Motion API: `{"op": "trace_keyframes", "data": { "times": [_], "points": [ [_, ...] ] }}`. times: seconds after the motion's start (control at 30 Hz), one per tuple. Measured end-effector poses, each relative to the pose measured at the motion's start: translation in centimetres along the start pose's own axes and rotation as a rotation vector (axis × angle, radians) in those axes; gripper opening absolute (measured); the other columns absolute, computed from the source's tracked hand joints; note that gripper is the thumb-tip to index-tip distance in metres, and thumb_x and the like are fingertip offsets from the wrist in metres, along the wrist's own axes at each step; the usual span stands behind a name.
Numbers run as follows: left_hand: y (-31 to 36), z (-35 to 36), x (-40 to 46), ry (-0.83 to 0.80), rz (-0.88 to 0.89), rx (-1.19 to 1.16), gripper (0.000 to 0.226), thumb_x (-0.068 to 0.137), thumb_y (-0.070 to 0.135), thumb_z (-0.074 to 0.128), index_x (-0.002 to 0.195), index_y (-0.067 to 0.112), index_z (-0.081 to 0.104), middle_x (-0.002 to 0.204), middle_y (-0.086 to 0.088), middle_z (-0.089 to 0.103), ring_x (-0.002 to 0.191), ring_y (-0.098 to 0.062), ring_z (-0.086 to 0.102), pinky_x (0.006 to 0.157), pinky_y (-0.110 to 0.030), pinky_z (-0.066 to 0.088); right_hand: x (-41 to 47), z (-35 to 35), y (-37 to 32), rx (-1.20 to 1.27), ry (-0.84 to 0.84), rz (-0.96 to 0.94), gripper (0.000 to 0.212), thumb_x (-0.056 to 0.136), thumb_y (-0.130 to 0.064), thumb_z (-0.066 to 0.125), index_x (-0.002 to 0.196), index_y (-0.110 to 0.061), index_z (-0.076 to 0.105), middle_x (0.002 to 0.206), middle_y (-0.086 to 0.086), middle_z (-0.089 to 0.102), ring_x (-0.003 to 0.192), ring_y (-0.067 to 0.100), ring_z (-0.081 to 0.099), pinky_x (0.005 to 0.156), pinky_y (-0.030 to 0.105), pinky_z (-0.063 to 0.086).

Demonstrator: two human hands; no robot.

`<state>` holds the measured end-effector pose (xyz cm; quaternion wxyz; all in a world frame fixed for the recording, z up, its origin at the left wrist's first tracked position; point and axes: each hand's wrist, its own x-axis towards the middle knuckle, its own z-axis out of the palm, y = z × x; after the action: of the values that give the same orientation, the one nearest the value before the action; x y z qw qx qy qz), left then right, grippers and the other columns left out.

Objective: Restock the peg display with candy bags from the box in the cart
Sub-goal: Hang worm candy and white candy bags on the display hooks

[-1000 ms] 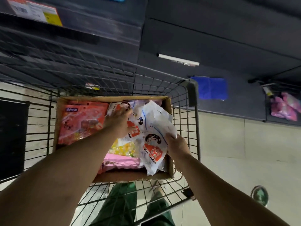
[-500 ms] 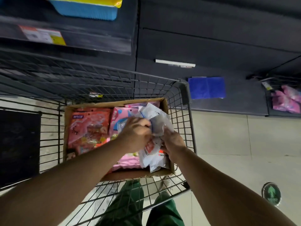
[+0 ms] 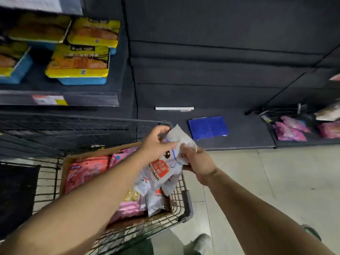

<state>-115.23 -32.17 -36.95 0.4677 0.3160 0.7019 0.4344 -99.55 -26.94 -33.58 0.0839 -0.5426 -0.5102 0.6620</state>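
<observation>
Dark shelving (image 3: 220,52) fills most of the view, with a pale tiled floor (image 3: 276,181) running below it on the right. The upper left shelf has yellow-and-blue noodle trays (image 3: 78,64) stacked near its front edge, plus a price tag (image 3: 49,99) on the lip. The bottom ledge carries a folded blue sheet (image 3: 208,127) and a white strip (image 3: 174,108) behind it. Off toward the right edge there's a wire rack (image 3: 287,115) with pink bags (image 3: 291,128) lying in it.

The wire cart (image 3: 181,201) sits at lower left, right up against the shelving, and the box (image 3: 64,172) takes up most of its basket. Inside the box: a big red-pink bag (image 3: 86,173) on the left side, pink packs (image 3: 127,208) near the front edge, some yellow candy (image 3: 131,195), and more white bags (image 3: 155,199) in the right corner.

Both hands are up above the box's far right corner holding a bunch of white candy bags (image 3: 161,168) with red labels. Left hand (image 3: 156,142) grips the top of the bunch, fingers curled over it. Right hand (image 3: 199,162) pinches the right edge. A shoe (image 3: 202,242) pokes in at the bottom.
</observation>
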Motion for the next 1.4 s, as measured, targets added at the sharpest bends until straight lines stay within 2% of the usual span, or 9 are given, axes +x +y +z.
{"op": "trace_keyframes", "data": {
  "times": [0.07, 0.2, 0.33, 0.53, 0.77, 0.9, 1.07, 1.27, 1.4],
  "points": [
    [2.9, 1.3, 0.4, -0.076, -0.072, 0.013, 0.055, 0.072, 0.025, 0.089, 0.119, 0.021, 0.061, 0.118, 0.001, 0.069, 0.108, -0.017, 0.066, 0.099, -0.035, 0.052, -1.0, -3.6, -0.9, 0.011, -0.025, -0.062, 0.028, 0.099, -0.023, 0.057, 0.11, 0.0, 0.067, 0.098, 0.021, 0.073, 0.084, 0.031, 0.069, 0.081, 0.047, 0.058],
    [9.2, 7.9, -1.0, -0.181, -0.084, -0.039, 0.024, 0.083, 0.02, 0.08, 0.102, 0.012, 0.068, 0.091, -0.008, 0.078, 0.082, -0.026, 0.074, 0.078, -0.041, 0.06, -3.9, -12.4, -2.0, 0.074, 0.036, -0.197, 0.028, 0.089, -0.026, 0.07, 0.107, -0.004, 0.07, 0.096, 0.019, 0.074, 0.084, 0.034, 0.068, 0.075, 0.046, 0.053],
    [14.7, 18.6, -2.0, -0.169, -0.001, -0.12, 0.015, 0.088, 0.017, 0.075, 0.1, 0.012, 0.067, 0.094, -0.011, 0.078, 0.079, -0.027, 0.075, 0.075, -0.041, 0.061, -7.6, -23.6, -1.4, 0.23, 0.157, -0.268, 0.048, 0.082, -0.045, 0.066, 0.11, -0.005, 0.07, 0.108, 0.035, 0.066, 0.087, 0.042, 0.066, 0.074, 0.051, 0.049],
    [22.2, 35.6, -2.2, -0.194, 0.067, -0.216, 0.017, 0.089, 0.018, 0.075, 0.1, 0.011, 0.064, 0.095, -0.017, 0.076, 0.073, -0.03, 0.073, 0.071, -0.041, 0.059, -14.5, -40.9, 1.1, 0.446, 0.493, -0.276, 0.033, 0.093, -0.036, 0.057, 0.11, -0.01, 0.07, 0.113, 0.022, 0.071, 0.113, 0.045, 0.062, 0.099, 0.061, 0.045],
    [28.2, 50.2, -1.2, -0.439, 0.055, -0.236, 0.036, 0.087, 0.019, 0.076, 0.119, 0.009, 0.063, 0.099, -0.018, 0.077, 0.09, -0.039, 0.074, 0.084, -0.057, 0.058, -20.6, -55.4, 3.9, 0.476, 0.731, -0.331, 0.022, 0.101, -0.027, 0.049, 0.09, -0.015, 0.063, 0.092, 0.009, 0.07, 0.082, 0.024, 0.067, 0.072, 0.037, 0.055],
    [31.2, 57.6, 1.5, -0.545, 0.069, -0.227, 0.038, 0.087, 0.021, 0.075, 0.121, 0.006, 0.065, 0.103, -0.02, 0.076, 0.093, -0.042, 0.073, 0.087, -0.061, 0.056, -20.4, -62.0, 3.7, 0.343, 0.821, -0.324, 0.029, 0.102, -0.034, 0.05, 0.102, -0.011, 0.068, 0.084, 0.003, 0.074, 0.074, 0.018, 0.071, 0.064, 0.03, 0.055],
    [35.5, 66.4, 6.8, -0.619, 0.094, -0.22, 0.04, 0.086, 0.023, 0.075, 0.121, 0.005, 0.065, 0.102, -0.022, 0.075, 0.093, -0.043, 0.072, 0.086, -0.06, 0.057, -17.9, -71.0, 2.1, 0.099, 0.949, -0.315, 0.031, 0.1, -0.038, 0.054, 0.079, -0.02, 0.068, 0.09, 0.012, 0.075, 0.084, 0.03, 0.073, 0.081, 0.046, 0.059],
    [43.1, 75.5, 14.5, -0.647, 0.141, -0.148, 0.034, 0.089, 0.016, 0.072, 0.117, -0.002, 0.066, 0.102, -0.029, 0.073, 0.09, -0.043, 0.07, 0.086, -0.055, 0.056, -14.0, -83.3, -0.7, 0.108, 1.084, -0.326, 0.036, 0.097, -0.033, 0.06, 0.066, -0.014, 0.06, 0.061, -0.004, 0.062, 0.062, 0.018, 0.059, 0.064, 0.033, 0.049],
    [47.7, 81.3, 18.6, -0.648, 0.217, -0.116, 0.018, 0.091, 0.015, 0.071, 0.105, 0.004, 0.07, 0.096, -0.022, 0.075, 0.086, -0.038, 0.072, 0.081, -0.046, 0.058, -11.3, -90.4, -2.6, 0.266, 1.116, -0.332, 0.029, 0.096, -0.033, 0.062, 0.083, -0.009, 0.071, 0.081, 0.009, 0.075, 0.075, 0.026, 0.071, 0.065, 0.037, 0.056]
  ]
}}
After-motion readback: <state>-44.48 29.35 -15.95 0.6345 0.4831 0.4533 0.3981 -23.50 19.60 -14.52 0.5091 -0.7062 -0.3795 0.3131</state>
